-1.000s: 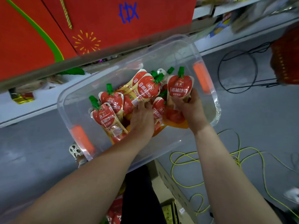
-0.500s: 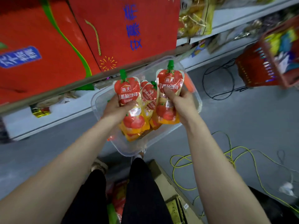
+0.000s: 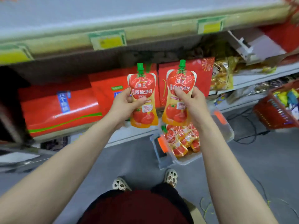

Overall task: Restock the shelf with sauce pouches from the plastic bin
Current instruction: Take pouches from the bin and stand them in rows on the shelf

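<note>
Fingers (image 3: 127,93) of the left hand (image 3: 124,105) curl round the edge of one sauce pouch (image 3: 142,84), thumb across its front. The right hand (image 3: 193,105) grips a second pouch (image 3: 181,80) the same way, thumb on the label. Both pouches stand upright, green caps on top, side by side but apart, raised in front of the shelves.

Behind them, red boxes (image 3: 59,107) fill the middle shelf, and one box (image 3: 202,73) sits directly behind the right pouch. Gold packets (image 3: 223,75) lie just to the right of it. Above runs a shelf edge (image 3: 153,32) with blurred price tags (image 3: 107,40).

The clear plastic bin (image 3: 163,160) sits on the grey floor below the right forearm, with more pouches (image 3: 181,139) heaped inside. A red basket (image 3: 275,113) stands further right, with a black cable (image 3: 249,123) between it and the bin. The person's shoes (image 3: 171,176) are near the bin.
</note>
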`<act>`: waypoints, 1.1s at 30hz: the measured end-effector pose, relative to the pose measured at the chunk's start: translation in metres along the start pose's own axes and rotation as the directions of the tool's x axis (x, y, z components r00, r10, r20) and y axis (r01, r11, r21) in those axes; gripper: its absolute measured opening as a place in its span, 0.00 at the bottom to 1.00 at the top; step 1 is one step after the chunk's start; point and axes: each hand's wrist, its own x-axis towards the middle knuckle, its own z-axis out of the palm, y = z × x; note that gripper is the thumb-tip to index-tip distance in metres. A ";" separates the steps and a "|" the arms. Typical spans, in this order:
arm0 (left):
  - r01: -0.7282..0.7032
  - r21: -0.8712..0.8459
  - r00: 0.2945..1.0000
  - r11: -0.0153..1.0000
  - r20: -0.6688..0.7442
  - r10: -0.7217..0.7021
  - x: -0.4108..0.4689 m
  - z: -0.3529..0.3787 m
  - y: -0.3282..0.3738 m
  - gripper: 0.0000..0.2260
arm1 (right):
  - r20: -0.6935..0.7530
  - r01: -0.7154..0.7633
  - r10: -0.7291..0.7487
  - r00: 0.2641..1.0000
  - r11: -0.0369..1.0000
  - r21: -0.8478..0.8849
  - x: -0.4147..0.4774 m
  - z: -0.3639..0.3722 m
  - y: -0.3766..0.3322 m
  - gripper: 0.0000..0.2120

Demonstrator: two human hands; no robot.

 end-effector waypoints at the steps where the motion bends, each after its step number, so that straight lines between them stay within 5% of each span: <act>1: -0.027 -0.003 1.000 1.000 -0.011 0.027 -0.006 -0.017 0.010 0.13 | 0.004 0.035 -0.035 0.999 0.999 -0.002 -0.004 0.015 -0.010 0.07; 10: -0.269 -0.011 0.946 0.963 -0.194 0.261 -0.046 -0.154 0.092 0.11 | 0.241 0.241 -0.240 0.940 0.970 0.028 -0.018 0.151 -0.102 0.06; 17: -0.458 0.014 0.786 0.889 -0.461 0.412 -0.046 -0.232 0.143 0.10 | 0.433 0.377 -0.369 0.822 0.923 0.070 0.012 0.236 -0.188 0.06; 21: -0.508 0.005 0.703 0.861 -0.576 0.418 -0.039 -0.268 0.159 0.11 | 0.488 0.459 -0.430 0.760 0.886 0.065 0.042 0.280 -0.219 0.15; 26: -0.500 -0.015 0.616 0.866 -0.709 0.343 -0.025 -0.298 0.173 0.16 | 0.571 0.485 -0.418 0.706 0.873 0.039 0.078 0.335 -0.240 0.12; 33: -0.499 -0.023 0.580 0.866 -0.751 0.314 -0.002 -0.321 0.184 0.19 | 0.567 0.505 -0.411 0.714 0.863 -0.011 0.132 0.397 -0.244 0.09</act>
